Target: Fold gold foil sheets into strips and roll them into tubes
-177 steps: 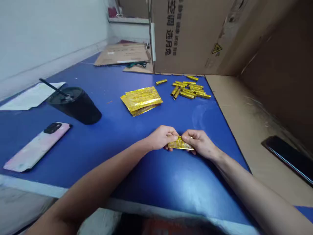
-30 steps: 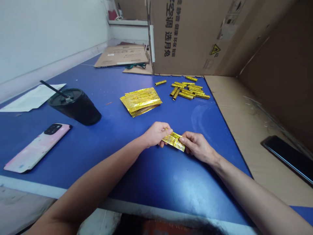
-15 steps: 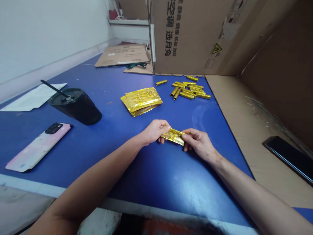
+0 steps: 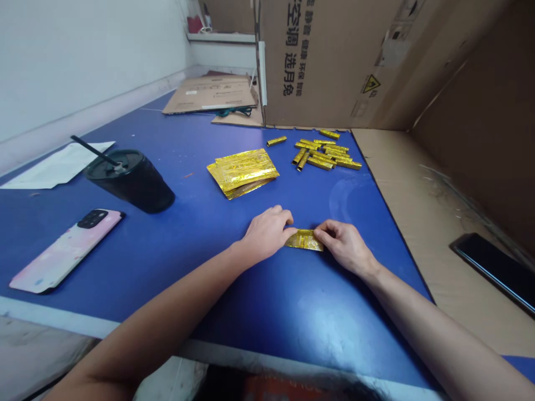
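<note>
Between my two hands is a partly folded gold foil sheet [image 4: 305,240], its near flap hanging toward me, at or just above the blue table. My left hand [image 4: 270,231] grips its left end, thumb along the upper edge. At the other end, my right hand [image 4: 340,242] pinches the upper right corner between thumb and fingers. Beyond my left hand lies a stack of flat gold foil sheets [image 4: 244,170]. Farther back to the right is a loose pile of narrow folded gold foil strips [image 4: 321,157], with one folded strip [image 4: 276,141] lying apart to its left.
At the left stand a black tumbler with a straw [image 4: 136,181] and a pink phone [image 4: 67,250], near a white paper [image 4: 54,164]. Cardboard [image 4: 326,67] walls off the back and right. A dark phone [image 4: 497,270] rests on the cardboard at right.
The foil sheet has levelled out and shifted slightly right. My left hand has turned palm-down, its thumb now along the upper fold. My right hand keeps its pinch.
</note>
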{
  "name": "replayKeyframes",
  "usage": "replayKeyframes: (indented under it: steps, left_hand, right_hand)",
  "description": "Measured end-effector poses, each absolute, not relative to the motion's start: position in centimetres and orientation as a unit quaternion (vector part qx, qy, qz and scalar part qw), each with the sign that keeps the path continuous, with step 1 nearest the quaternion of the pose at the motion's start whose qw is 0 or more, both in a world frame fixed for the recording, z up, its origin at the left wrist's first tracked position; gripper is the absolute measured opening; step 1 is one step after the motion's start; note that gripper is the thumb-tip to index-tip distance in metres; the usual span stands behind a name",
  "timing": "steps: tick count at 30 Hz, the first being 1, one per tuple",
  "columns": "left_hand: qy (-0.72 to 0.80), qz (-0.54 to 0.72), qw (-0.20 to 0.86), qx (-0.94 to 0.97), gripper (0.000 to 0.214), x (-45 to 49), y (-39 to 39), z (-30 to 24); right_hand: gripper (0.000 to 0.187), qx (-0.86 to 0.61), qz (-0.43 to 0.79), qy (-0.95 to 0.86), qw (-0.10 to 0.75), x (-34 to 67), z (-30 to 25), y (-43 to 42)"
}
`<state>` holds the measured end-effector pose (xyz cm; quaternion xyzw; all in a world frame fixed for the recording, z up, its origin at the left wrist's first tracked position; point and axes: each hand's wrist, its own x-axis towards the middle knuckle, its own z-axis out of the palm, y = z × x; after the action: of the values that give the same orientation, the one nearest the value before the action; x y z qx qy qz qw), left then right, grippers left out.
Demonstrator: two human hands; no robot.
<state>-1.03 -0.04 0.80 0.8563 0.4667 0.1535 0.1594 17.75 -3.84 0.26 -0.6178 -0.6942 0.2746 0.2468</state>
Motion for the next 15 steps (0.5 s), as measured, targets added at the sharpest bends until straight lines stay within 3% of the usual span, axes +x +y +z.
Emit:
replayKeyframes:
  steps: [2,7,15]
  left_hand:
    - [0.443,0.152,0.107,0.877,0.018,-0.8,-0.6,1.1]
    - [0.364,0.108,0.091,0.92,0.026,-0.1,-2.1,1.4]
    - [0.361,0.053,0.055,0.93,0.027,0.1,-2.4,1.3]
  right_hand:
    - [0.023,-0.643,0.234,-0.701,0.203,17.6,0.4,-3.9]
    - [0.024,-0.651,0.128,-0.733,0.149,17.2,0.2,-4.1]
    - [0.025,-0.645,0.088,-0.751,0.117,17.3,0.0,-4.1]
